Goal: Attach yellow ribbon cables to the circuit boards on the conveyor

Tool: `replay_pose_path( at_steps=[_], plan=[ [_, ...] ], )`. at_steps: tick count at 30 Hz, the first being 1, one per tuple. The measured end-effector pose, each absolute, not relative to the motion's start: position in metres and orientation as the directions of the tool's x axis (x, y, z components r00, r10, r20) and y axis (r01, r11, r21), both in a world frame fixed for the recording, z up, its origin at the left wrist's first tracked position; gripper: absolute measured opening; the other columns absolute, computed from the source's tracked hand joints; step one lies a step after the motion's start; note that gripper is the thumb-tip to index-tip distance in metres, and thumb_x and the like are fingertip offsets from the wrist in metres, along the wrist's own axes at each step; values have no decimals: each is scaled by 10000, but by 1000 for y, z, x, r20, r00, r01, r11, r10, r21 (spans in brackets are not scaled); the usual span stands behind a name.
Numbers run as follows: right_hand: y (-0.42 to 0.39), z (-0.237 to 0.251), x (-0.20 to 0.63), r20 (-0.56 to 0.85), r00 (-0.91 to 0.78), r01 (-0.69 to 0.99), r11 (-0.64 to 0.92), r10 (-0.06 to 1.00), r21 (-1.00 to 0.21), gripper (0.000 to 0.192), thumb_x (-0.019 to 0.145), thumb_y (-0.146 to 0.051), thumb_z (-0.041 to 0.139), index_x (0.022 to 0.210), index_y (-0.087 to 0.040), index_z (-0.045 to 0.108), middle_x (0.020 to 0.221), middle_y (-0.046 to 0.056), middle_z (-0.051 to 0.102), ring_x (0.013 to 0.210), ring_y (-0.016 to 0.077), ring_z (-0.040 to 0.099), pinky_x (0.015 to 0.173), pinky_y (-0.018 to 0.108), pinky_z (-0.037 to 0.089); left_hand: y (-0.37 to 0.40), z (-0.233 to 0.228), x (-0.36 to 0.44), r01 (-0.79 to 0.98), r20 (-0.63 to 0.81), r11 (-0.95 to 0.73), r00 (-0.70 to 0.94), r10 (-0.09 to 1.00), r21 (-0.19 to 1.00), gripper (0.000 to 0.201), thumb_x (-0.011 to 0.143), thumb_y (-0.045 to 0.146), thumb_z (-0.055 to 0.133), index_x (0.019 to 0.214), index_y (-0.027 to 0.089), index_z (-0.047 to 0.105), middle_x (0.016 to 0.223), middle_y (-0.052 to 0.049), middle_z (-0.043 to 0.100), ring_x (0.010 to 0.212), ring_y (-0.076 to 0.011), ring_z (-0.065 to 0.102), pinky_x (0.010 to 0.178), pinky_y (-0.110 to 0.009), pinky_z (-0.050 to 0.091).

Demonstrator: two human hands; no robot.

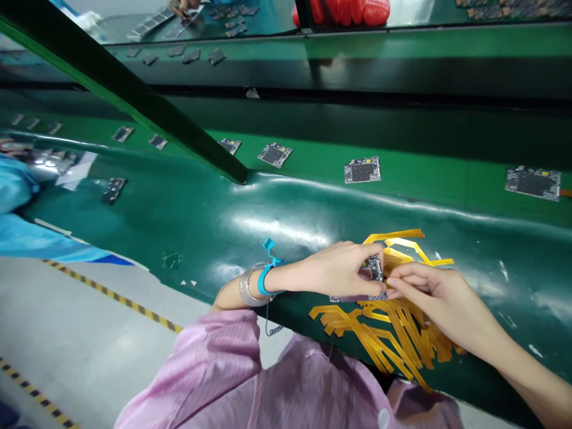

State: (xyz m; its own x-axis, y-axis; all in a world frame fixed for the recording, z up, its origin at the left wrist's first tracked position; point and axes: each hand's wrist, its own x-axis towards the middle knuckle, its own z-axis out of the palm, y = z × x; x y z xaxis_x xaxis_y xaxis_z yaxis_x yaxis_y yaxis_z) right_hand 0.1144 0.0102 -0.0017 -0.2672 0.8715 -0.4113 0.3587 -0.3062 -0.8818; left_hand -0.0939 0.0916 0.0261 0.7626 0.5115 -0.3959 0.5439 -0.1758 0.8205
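Note:
In my left hand [339, 268] is a small circuit board [374, 268], gripped between thumb and fingers just above the green bench mat. My right hand [429, 292] is at the board's right edge, thumb and index finger pinched together there. Whatever lies in that pinch is too small or too hidden to make out. Orange-yellow flat flex strips [393, 333] lie in a loose pile beneath and around both hands. A blue wrist strap [267, 280] and a clear bangle [248, 287] circle my left wrist.
Beyond the mat's raised edge, several circuit boards [363, 170] lie in a row on a green belt [313, 161]. A dark green post [179, 119] slants across the left. Another board [114, 190] lies on the mat near a person's blue sleeve [27, 232]. Red gloves [348, 12] show at the back.

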Motion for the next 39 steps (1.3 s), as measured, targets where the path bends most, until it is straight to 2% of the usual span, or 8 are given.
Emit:
replay_pose_path(
  at_steps=[10,14,17,20,26,30,35,39],
  plan=[
    [16,-7,113,-414,-256,223,-363,873,-905,278,932,-488,604,1021,-271,754,1054,53,782,997,250,736,897,393,591,97,13,-88,535,-357,-185,745,563,824,335,1008,466,447,848,193,556,677,31,516,601,-115,448,569,-258,304],
    [21,-8,120,-416,-247,257,-355,875,-899,238,823,-443,732,919,-226,749,912,39,786,837,238,745,771,361,603,104,14,-77,546,-382,-135,722,576,827,478,1011,631,359,943,200,557,789,-3,628,683,-147,557,632,-277,388],
    [36,-8,144,-410,-127,323,-353,903,-878,281,798,-474,756,881,-205,763,822,45,786,726,231,735,661,338,589,136,-2,-69,484,-170,-257,674,718,836,404,1015,577,419,1087,197,534,1012,-58,687,904,-189,636,803,-306,464],
    [68,-5,180,-306,34,302,-302,951,-904,335,750,-483,814,934,-206,775,916,76,801,790,247,754,699,347,605,192,-27,-72,624,52,-413,512,857,663,350,1012,447,498,1220,166,510,1315,-133,593,1241,-227,538,1068,-332,393],
    [148,4,250,-120,278,437,-237,953,-868,320,818,-460,721,880,-147,740,932,134,778,935,292,750,772,353,570,284,-40,-138,843,-33,-320,369,929,432,479,942,203,493,1404,93,429,1543,-207,389,1455,-287,311,1194,-428,238],
    [148,-5,272,35,419,610,-253,907,-751,244,812,-430,702,815,-185,700,939,174,745,1081,397,674,856,471,503,305,-30,-200,883,-184,-292,377,908,368,674,857,281,587,1489,162,386,1581,-168,383,1477,-364,276,1139,-509,275],
    [105,-24,233,118,283,719,-129,952,-683,229,893,-384,607,1005,-223,724,1132,140,729,1083,372,648,942,522,471,320,-29,-236,890,-289,-324,418,861,322,789,735,297,698,1470,191,430,1498,-112,496,1362,-323,403,1089,-398,334],
    [80,-31,176,153,-110,724,185,982,-665,162,944,-287,585,1005,-231,724,1045,80,746,1034,290,648,928,470,507,332,-32,-232,912,-282,-315,385,879,263,699,624,272,810,1279,179,583,1267,-109,598,1260,-351,394,1071,-452,331]
  ],
)
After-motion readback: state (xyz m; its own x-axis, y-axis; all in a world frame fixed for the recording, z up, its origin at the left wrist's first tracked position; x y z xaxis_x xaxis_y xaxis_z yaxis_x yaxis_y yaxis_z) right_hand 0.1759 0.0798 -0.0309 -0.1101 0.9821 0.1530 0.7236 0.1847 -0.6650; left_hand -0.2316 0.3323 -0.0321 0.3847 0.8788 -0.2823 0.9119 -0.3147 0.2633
